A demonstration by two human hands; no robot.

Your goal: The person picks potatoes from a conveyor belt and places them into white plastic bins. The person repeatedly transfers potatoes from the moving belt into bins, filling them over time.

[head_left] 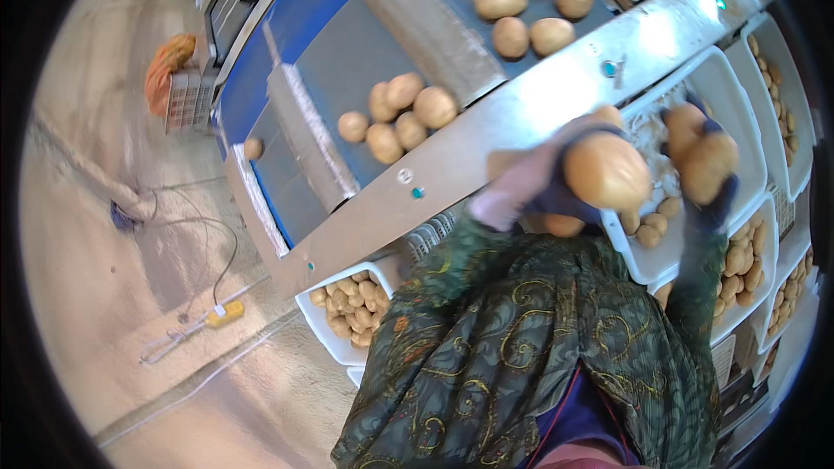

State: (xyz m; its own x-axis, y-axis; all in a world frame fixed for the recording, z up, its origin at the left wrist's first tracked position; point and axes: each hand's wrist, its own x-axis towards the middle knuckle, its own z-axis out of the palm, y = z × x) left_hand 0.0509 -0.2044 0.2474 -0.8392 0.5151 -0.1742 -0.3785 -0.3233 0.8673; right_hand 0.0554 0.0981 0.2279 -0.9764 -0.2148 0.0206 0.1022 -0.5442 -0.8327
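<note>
My left hand (567,176), in a dark glove, is closed around a large potato (607,169); more potatoes show just above and below it. My right hand (713,198), gloved too, holds two potatoes (707,166) over a white plastic bin (749,137). Inside that bin lie several small potatoes (649,228) and pale scraps. Beyond the metal rail (469,150), potatoes rest in groups on the grey sorting surface (345,52). Both hands are slightly blurred.
Metal dividers (430,19) cross the sorting machine. White bins of potatoes (743,260) stand at the right, and another bin (352,303) stands below the rail at the left. A yellow power strip (225,314) and cables lie on the floor. An orange sack (163,75) sits by a crate (189,99).
</note>
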